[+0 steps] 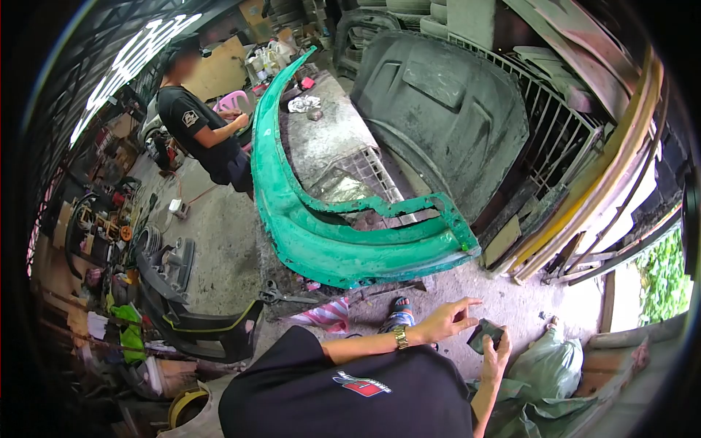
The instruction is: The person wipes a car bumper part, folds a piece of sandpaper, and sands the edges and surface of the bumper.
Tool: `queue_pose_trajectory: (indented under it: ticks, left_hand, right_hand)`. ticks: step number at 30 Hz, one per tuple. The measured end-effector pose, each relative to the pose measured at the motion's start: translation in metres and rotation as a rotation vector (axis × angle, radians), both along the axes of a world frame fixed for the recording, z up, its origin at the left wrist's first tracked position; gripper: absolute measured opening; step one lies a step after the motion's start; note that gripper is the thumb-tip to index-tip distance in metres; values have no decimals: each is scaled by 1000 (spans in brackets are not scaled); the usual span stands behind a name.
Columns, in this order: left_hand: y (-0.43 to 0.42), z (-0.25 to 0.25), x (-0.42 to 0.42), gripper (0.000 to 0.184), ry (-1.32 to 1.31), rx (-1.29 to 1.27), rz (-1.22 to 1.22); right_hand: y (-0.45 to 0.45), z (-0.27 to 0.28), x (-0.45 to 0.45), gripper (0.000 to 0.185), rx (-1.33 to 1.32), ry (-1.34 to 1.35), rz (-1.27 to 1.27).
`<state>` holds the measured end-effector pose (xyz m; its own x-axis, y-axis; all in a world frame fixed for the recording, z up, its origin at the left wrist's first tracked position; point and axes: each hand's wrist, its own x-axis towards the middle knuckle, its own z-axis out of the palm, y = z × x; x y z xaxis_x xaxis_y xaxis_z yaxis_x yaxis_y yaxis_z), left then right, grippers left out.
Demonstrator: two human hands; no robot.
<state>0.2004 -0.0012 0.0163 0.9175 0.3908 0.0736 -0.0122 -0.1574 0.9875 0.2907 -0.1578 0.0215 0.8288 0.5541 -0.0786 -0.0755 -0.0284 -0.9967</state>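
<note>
My right hand (499, 352) grips a small dark, flat rectangular piece (485, 336); whether it is sandpaper or a pad I cannot tell. Just left of it, my left hand (442, 321), with a gold watch on the wrist, is held out with fingers apart and nothing in it. In front of both hands lies a long curved green car bumper (350, 252), resting across a worktable (328, 135). Both hands are apart from the bumper.
Across the bumper stands a co-worker (201, 120) holding something small. A dark car hood (445, 109) leans at the back right. Scissors (288, 293) and a striped cloth (327, 315) lie by the near edge. A filled sack (551, 361) sits at right, a black bumper (212, 332) at left.
</note>
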Motion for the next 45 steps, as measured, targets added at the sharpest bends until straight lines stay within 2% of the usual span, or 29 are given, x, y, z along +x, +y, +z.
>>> queue_pose_trajectory:
  ticks: [1,3,4,5,6,7,9,10,11,12,13,15,17,19,20,23,24,26,27,29,31,33,39,43,45]
  left_hand:
    - [4,9,-3,43,105,-66,-54]
    - [7,5,-2,47,139,7,-145]
    - [4,-8,0,42,-17,55,-172]
    - [-1,-22,3,37,-175,98,-210]
    - [4,12,-1,26,82,6,-264]
    - [4,2,-1,19,10,10,-229]
    - [7,0,-2,15,172,-222,-232]
    - [7,2,-5,14,154,-347,-198]
    - [9,5,-9,13,146,-466,-153]
    - [13,0,-13,12,106,-539,-153]
    - [15,-1,-19,12,132,-534,-192]
    - [19,-3,-31,15,110,-460,-101]
    - [24,-2,-46,17,159,-499,-86]
    - [29,7,-60,25,187,-236,113]
    - [40,9,-69,30,215,-56,173]
    - [94,6,-106,42,207,637,308]
    - [113,0,-117,42,210,642,299]
    - [146,-12,-139,49,310,993,222]
    - [158,-15,-148,49,309,996,215]
    - [181,-23,-161,57,445,1076,-3]
    - [199,-32,-176,61,481,1042,-65]
    - [213,-34,-183,63,504,1026,-154]
    - [254,-44,-196,62,439,1127,-364]
    - [274,-58,-204,63,342,1178,-443]
    - [285,-69,-207,63,305,1219,-458]
  right_hand:
    - [-3,-3,2,16,0,0,-2]
    - [-10,-16,7,13,-192,-108,170]
    - [-6,-16,6,12,-239,-204,214]
    - [-3,-14,1,15,-228,-151,216]
    - [-1,-14,0,17,-262,-164,238]
    - [-3,-13,0,19,-301,-175,246]
    - [1,2,-2,23,-218,-24,271]
    - [-2,-8,1,27,-215,-68,305]
    - [1,9,2,30,-112,-23,353]
    - [3,17,2,30,-86,128,376]
    - [4,20,0,30,-50,278,407]
    - [12,8,-5,29,-53,279,417]
    - [23,5,-8,28,-62,276,459]
    - [38,9,-12,26,-149,78,546]
    - [46,-7,-20,25,-24,20,476]
    - [58,-16,-21,26,-116,155,465]
    - [59,-11,-20,25,-137,188,410]
    - [64,-23,-19,26,-77,148,342]
    - [67,-30,-17,27,-22,97,276]
    - [68,-38,-10,32,-46,80,275]
    - [70,-40,-7,36,-117,175,234]
    - [73,-40,-6,36,-34,200,220]
    - [102,-42,-30,24,69,260,46]
    - [134,-56,-43,20,41,133,-99]
    - [153,-58,-45,17,142,57,-339]
